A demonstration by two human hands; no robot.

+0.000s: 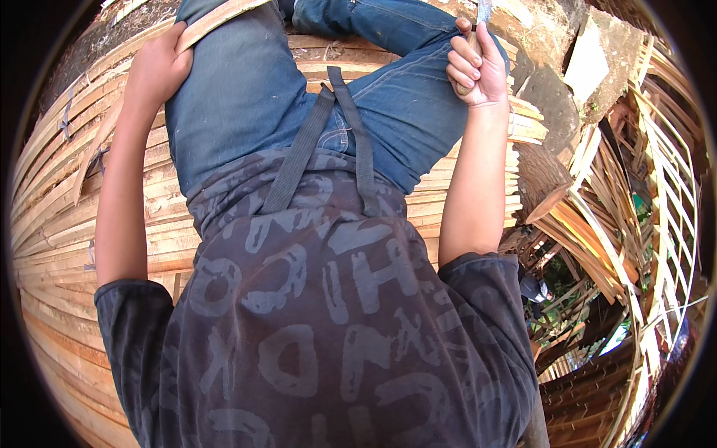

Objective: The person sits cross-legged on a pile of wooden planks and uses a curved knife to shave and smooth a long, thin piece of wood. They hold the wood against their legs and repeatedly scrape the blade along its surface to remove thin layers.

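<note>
Pale, flat wooden slats [52, 216] spread at nine o'clock. Were its grip to slacken, the right hand [479, 71] at one o'clock might let the narrow metal-bladed tool [484, 11] slip against the faded blue denim jeans [239, 89]; its fingers curl around the handle. At ten, the left hand [158, 66] is clamped on a pale, flat wooden strip [220, 19], running over the jeans toward eleven.

Left thigh [231, 97] between the hands [158, 66]

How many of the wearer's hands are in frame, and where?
2. Left hand at upper left, holding a pale wood strip; right hand at upper right, gripping a bladed tool. Some left-hand fingers are hidden.
</note>
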